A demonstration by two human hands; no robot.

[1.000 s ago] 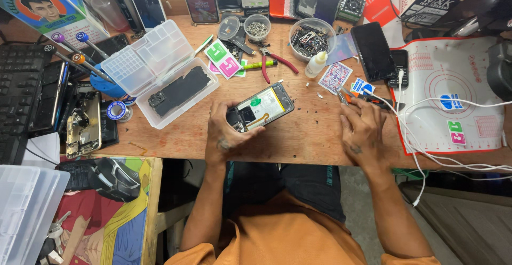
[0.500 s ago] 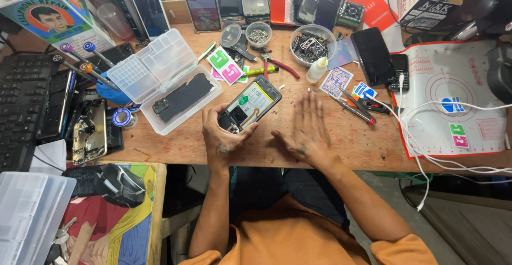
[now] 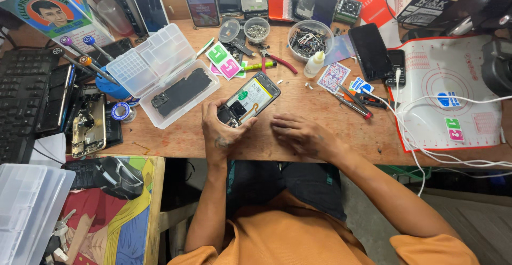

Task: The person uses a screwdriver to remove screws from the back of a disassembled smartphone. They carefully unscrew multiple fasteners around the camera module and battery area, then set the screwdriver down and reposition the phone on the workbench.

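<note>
Left hand [image 3: 223,129]: fingers closed around the lower end of the opened phone [image 3: 249,99].
Right hand [image 3: 301,134]: flat, palm down, holding nothing, at 3 o'clock of the left.
Opened phone: desk [image 3: 298,105] centre, pointing to 1 o'clock.

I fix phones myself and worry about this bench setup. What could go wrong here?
The opened smartphone with its back cover off lies with its circuitry bared, gripped only at one end by the left hand; it might slip or get scratched. The right hand rests flat beside it. The small white dropper bottle and clear bowl of tiny parts stand close enough to tip.
</note>
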